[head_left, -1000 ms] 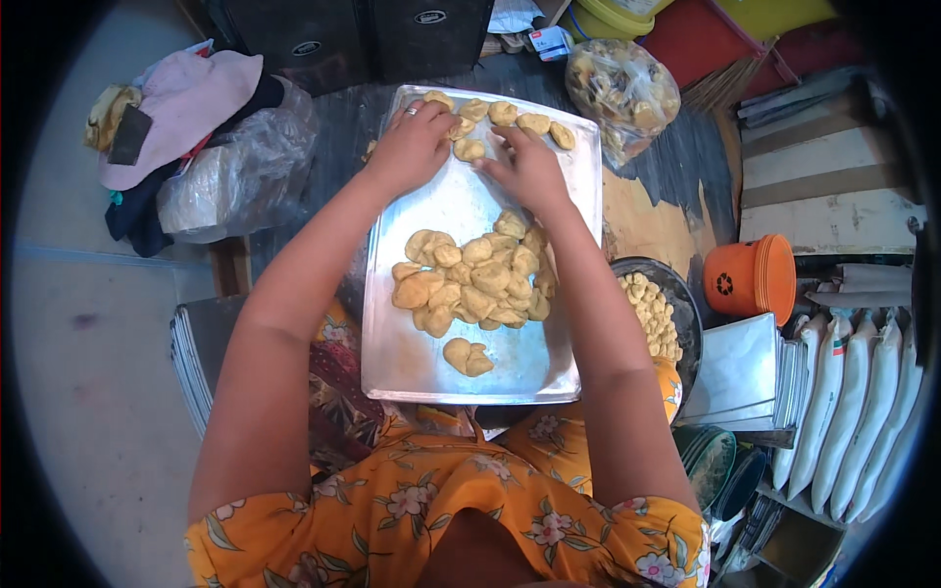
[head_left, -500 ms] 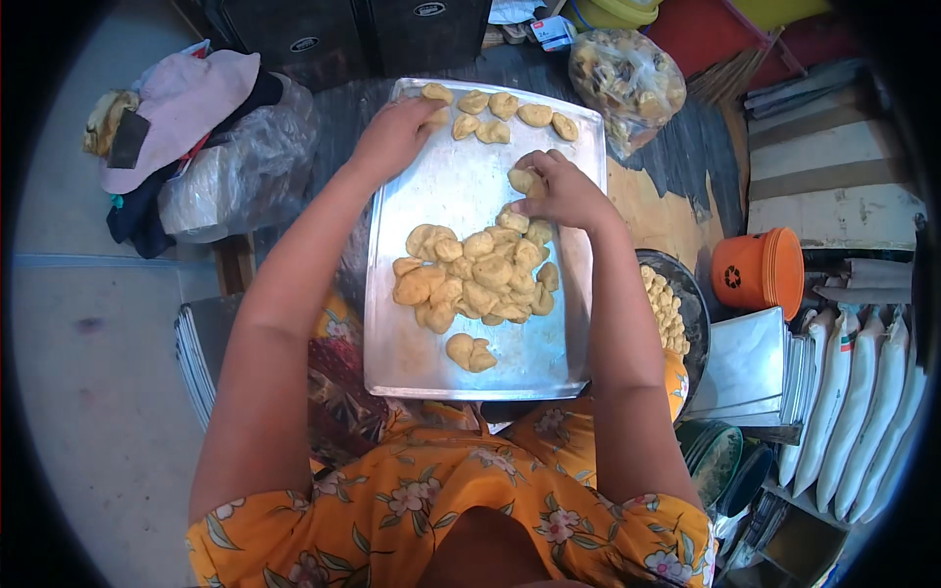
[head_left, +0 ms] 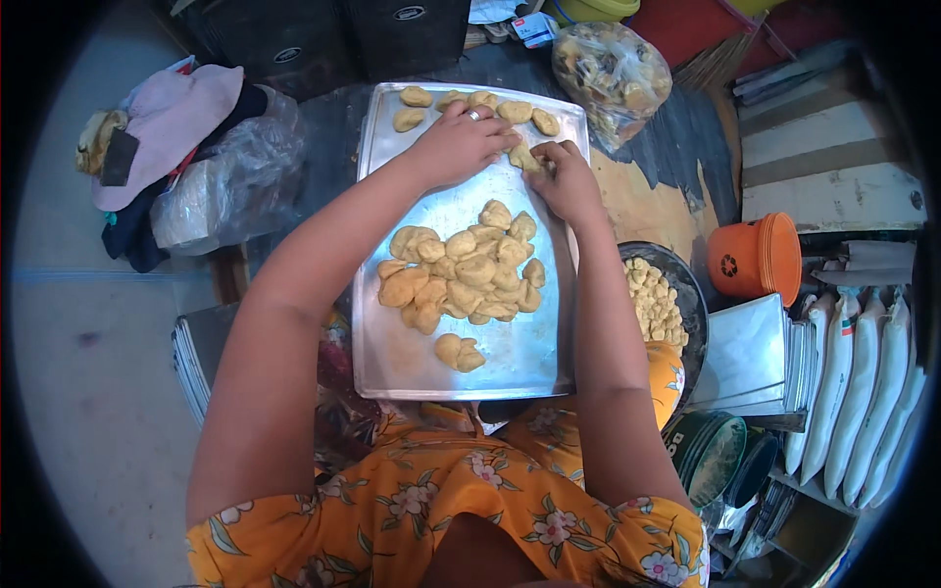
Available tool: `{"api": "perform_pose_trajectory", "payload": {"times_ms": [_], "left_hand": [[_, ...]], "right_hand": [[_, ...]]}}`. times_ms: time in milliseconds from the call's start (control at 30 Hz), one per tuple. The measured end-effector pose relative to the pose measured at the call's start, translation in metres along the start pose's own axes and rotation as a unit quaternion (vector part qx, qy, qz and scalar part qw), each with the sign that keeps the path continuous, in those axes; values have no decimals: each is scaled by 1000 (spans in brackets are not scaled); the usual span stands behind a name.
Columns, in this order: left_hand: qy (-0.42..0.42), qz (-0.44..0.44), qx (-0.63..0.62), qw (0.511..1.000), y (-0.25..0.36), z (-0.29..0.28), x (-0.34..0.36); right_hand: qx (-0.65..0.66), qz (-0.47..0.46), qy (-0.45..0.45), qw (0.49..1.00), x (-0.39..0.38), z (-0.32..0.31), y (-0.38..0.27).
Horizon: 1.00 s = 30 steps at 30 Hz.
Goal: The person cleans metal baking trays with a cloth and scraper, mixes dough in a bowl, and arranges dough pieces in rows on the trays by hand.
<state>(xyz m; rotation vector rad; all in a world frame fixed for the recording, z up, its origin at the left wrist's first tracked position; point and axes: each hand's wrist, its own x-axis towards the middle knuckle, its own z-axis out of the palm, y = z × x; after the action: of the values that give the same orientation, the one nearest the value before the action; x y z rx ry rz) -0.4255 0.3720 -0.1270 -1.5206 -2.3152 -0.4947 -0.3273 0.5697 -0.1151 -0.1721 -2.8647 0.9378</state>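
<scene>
On a silver metal tray (head_left: pixel 392 363) over my lap, a big pile of tan dough pieces (head_left: pixel 466 269) lies in the middle, with a smaller clump (head_left: pixel 458 353) below it and several separate pieces (head_left: pixel 414 96) along the far edge. My left hand (head_left: pixel 456 147) reaches over that far row, fingers apart and loosely curved, their tips resting by the pieces. Just right of them, my right hand (head_left: pixel 563 174) pinches a dough piece (head_left: pixel 522 157) at the tray's upper right; part of it is hidden by the fingers.
A plastic bag of lumpy pieces (head_left: pixel 613 73) stands at back right. A dark round pan of small dough pieces (head_left: pixel 655 304), orange buckets (head_left: pixel 747 257) and long white sacks (head_left: pixel 848 402) are at right. Hats and cloths (head_left: pixel 162 137) sit at left, black cases (head_left: pixel 328 44) behind.
My left hand has moved right along the far row. My right hand went down toward the pile half a second ago and is now back up near the far row with a piece.
</scene>
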Motion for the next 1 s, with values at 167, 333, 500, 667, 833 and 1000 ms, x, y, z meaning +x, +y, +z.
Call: {"api": "perform_pose_trajectory", "payload": {"times_ms": [167,333,500,667,833,1000], "left_hand": [[-52,-56,15,997,0,10,15],[-28,-68,32,997,3,12,19],[-27,-73,40,996,4,13,18],[-61,-103,44,992,10,12,19],[-39,-74,6,996,7,15,21],[-49,-33,-1,998,8,15,25]], "right_hand": [[-6,82,10,997,7,-9,31],[59,131,133,981,5,-17,31],[110,134,213,962,-4,-25,49],[182,127,265,938,-4,-23,65],[186,83,204,957,-4,-4,32],[45,-33,174,983,-1,18,24]]}}
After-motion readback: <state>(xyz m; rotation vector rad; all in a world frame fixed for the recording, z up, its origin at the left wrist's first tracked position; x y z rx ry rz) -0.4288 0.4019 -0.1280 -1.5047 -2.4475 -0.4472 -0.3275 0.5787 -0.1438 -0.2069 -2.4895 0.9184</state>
